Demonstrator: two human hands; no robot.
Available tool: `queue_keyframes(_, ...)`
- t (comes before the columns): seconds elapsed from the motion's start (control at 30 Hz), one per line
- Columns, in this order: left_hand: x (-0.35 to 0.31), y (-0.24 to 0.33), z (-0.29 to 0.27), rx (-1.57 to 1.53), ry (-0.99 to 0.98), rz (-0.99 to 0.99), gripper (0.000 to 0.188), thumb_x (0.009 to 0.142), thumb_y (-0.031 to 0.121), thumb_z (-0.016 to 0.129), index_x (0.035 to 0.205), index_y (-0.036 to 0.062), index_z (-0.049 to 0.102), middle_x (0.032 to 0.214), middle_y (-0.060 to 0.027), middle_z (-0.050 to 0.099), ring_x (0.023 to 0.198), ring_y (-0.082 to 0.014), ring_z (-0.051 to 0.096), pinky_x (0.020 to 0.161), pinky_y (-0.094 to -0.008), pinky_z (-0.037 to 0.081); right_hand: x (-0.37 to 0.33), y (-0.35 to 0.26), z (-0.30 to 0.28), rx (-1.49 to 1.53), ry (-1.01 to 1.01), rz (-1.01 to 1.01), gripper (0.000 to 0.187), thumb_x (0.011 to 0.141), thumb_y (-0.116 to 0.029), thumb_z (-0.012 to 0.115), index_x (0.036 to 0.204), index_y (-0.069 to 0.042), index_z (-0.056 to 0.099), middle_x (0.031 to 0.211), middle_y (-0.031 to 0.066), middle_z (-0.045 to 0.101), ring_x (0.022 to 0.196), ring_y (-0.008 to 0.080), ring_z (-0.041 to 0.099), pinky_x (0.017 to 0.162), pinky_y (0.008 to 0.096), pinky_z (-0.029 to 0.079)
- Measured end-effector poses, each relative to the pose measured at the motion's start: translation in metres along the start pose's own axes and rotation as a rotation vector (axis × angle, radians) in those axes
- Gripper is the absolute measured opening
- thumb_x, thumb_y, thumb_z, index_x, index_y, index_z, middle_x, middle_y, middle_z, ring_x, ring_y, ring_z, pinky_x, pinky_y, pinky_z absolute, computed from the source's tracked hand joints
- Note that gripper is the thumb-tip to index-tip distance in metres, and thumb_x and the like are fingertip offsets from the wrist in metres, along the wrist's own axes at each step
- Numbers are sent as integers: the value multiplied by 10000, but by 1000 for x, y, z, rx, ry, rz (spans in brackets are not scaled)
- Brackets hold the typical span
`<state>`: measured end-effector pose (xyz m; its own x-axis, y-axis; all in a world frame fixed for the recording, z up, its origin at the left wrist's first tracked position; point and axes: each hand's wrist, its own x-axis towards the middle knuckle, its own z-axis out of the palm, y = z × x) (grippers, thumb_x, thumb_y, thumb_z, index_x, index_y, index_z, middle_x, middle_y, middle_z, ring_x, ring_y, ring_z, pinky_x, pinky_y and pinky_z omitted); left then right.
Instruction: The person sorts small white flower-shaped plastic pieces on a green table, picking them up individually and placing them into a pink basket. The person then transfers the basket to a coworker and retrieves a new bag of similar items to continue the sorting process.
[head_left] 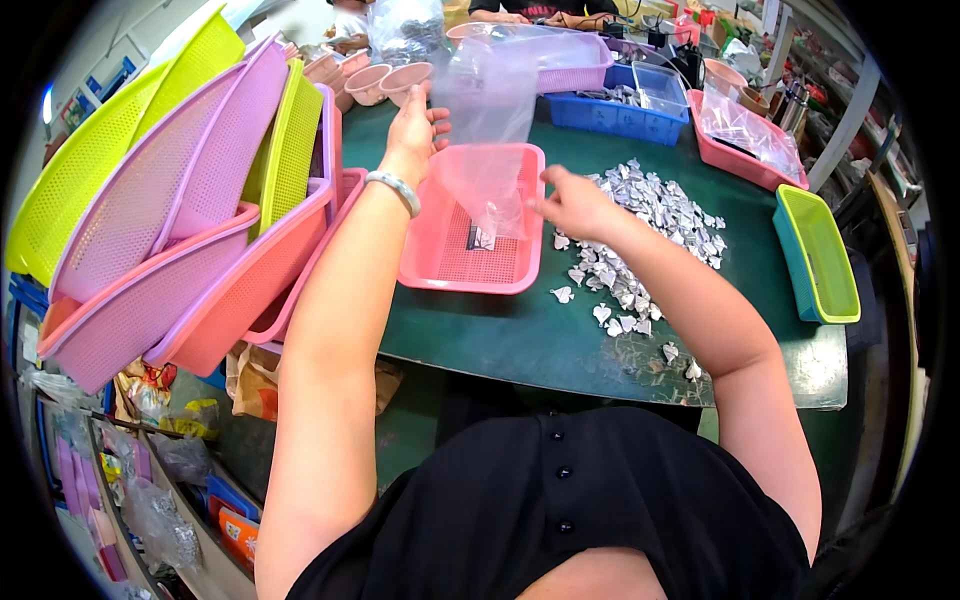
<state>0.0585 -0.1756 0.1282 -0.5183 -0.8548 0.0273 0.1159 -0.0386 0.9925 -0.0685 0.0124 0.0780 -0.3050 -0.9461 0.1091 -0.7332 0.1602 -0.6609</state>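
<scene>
A clear plastic bag (488,95) hangs upright between my hands, its lower end inside a pink perforated basket (413,262). My left hand (412,132), with a pale bangle at the wrist, is raised at the bag's left side, fingers apart and loosely bent; I see no grip on the film. To the right of the bag, over the basket's right rim, is my right hand (578,204), slightly blurred, thumb and fingers apart. A small dark-and-white patch (480,238) shows at the basket's bottom. Beside my right hand lies a heap of silvery spade-shaped pieces (650,215).
Stacked lilac, pink and lime baskets (165,190) lean at the left. Behind stand a blue crate (620,115), a lilac basket (575,62) and pink bowls (368,84). A pink tray (745,160) and a green-and-teal basket (818,255) sit right. Another person (545,10) is across the table.
</scene>
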Motion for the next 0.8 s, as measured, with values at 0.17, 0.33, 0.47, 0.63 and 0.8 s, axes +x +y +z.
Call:
queue_keyframes(0.17,-2,-61,4,543,-256,258,823,841,427,554,1416,75,83,1204,-129,466,1110,-245,433,966,-341,320,-5,21,43,-198,113,-300,574,732,-318,650,1124,65,480,1003,255,586,921,371,576,829,391,463)
queue_keyframes(0.33,-12,-100,-14,890,-299,398,1093,666,535,681,1403,32,48,1429,-244,132,1341,-353,95,1078,-407,145,46,19,66,-94,188,-204,317,693,-153,621,918,60,556,878,245,606,845,392,583,763,422,479)
queue_keyframes(0.47,-10,-105,-11,1144,-204,464,995,718,489,655,1411,80,69,1439,-210,139,1336,-361,121,1056,-486,171,76,34,85,-47,413,-57,238,704,-167,596,830,35,591,837,212,617,844,360,598,753,410,485)
queue_keyframes(0.63,-1,-107,-5,1474,-254,117,845,776,391,624,1404,100,140,1434,-204,167,1308,-382,205,1017,-542,229,49,23,21,-317,-4,-83,360,732,-274,606,963,2,613,952,204,616,888,352,589,805,398,464)
queue_keyframes(0.8,-5,-112,-20,1326,-192,362,801,745,280,664,1383,92,217,1382,-247,250,1283,-378,252,1027,-433,272,-26,94,-69,-472,132,-136,327,778,-122,535,1095,-51,575,1047,157,603,973,325,563,846,402,443)
